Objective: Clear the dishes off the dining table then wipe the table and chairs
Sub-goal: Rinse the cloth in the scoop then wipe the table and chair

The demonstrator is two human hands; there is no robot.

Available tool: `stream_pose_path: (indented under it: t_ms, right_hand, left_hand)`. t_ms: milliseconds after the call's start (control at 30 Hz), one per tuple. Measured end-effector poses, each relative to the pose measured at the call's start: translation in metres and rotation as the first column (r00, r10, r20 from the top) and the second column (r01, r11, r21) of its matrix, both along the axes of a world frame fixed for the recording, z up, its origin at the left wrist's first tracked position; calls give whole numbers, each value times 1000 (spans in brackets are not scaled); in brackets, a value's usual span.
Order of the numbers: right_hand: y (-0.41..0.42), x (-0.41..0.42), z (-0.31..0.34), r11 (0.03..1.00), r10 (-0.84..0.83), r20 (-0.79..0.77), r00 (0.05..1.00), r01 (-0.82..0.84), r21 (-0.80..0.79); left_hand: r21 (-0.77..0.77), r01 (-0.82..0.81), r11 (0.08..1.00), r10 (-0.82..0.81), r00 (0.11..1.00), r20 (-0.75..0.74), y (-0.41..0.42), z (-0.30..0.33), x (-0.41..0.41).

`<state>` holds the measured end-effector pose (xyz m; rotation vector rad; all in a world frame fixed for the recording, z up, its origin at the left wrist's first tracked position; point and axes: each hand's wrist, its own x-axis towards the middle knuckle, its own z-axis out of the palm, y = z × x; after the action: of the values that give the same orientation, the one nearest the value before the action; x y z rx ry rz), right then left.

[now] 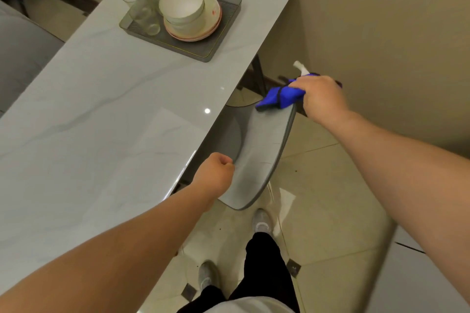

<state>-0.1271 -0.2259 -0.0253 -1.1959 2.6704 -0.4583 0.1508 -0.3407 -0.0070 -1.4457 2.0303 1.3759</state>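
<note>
The dishes (189, 11) are seen stacked with glasses (143, 11) on a grey tray (203, 52) at the far end of the table (89, 109), so clearing appears largely done. A blue cloth (278, 96) is clutched by the right hand (321, 95) against the top edge of a chair (256, 142) tucked beside the table; wiping of chairs is judged underway. The left hand (216, 175) is curled on the chair's near edge, apparently gripping it.

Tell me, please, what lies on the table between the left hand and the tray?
Only bare tabletop lies between the left hand and the tray, in the head view.
</note>
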Motion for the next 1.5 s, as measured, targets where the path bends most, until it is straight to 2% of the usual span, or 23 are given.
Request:
stream_pose_path:
  t_ms: [133,200,267,333,400,467,500,533,567,700,767,900,967,1033,1100,1133,1200,1300,1333,1433,1500]
  right_hand:
    - [20,90,-28,973,-109,125,986,131,-189]
    - [41,144,-29,945,-101,188,977,154,-290]
    - [62,189,-21,913,-16,348,938,155,-377]
    - [78,206,-10,856,19,539,842,265,-444]
    - [76,192,2,713,-138,693,708,557,-427]
    - [63,153,8,411,-325,833,447,861,-301]
    - [56,131,9,252,-354,879,321,937,-241]
    - [50,112,7,150,-357,904,236,970,-194]
    - [42,94,5,130,-363,911,198,978,-161]
    - [15,100,-5,356,-338,927,163,934,-34]
    - [12,137,-12,424,-317,934,164,905,-15]
    - [27,221,-41,588,-339,910,238,809,7]
    - [36,265,-54,694,-362,900,243,714,87]
    - [45,308,-55,786,-382,879,286,601,145]
    - [56,340,-42,819,-353,877,327,561,121]
    - [61,348,-32,813,-331,885,329,575,91]
    - [69,362,-4,739,-296,901,317,674,6]
    - [81,385,41,556,-215,943,253,825,-95]
    - [85,398,63,496,-164,952,259,856,-147]
    - [99,421,104,381,-32,958,285,890,-252]
    - [107,443,132,311,10,954,300,905,-288]
  left_hand:
    - [2,-22,1000,22,1000,-4,1,2,-11]
    - [10,-53,999,53,999,-3,1,4,-18]
    - [17,-71,997,71,997,-5,2,5,-23]
    - [-1,-28,1000,28,1000,6,4,6,-27]
    - [-19,11,1000,-11,1000,6,7,9,-30]
    - [-30,74,997,-74,997,-2,10,14,-30]
    - [-58,156,986,-156,988,9,12,17,-28]
    - [-82,250,965,-247,968,39,15,20,-24]
    - [-89,316,945,-313,949,50,18,22,-21]
    - [8,485,874,-485,873,58,42,22,-10]
    - [-45,570,820,-564,819,99,46,19,-3]
    - [-151,685,713,-668,729,151,39,15,10]
    - [-140,675,724,-665,738,117,36,15,16]
    - [-133,653,746,-652,756,53,37,21,28]
    - [-142,649,748,-656,754,-10,38,29,48]
    - [-150,656,740,-667,745,-28,37,33,58]
    - [-197,671,714,-694,716,-75,32,44,86]
    - [-255,615,746,-657,743,-131,18,64,132]
    - [-264,593,761,-640,754,-151,13,76,149]
    - [-191,550,813,-581,788,-202,5,99,176]
    - [-61,542,838,-536,797,-279,10,123,192]
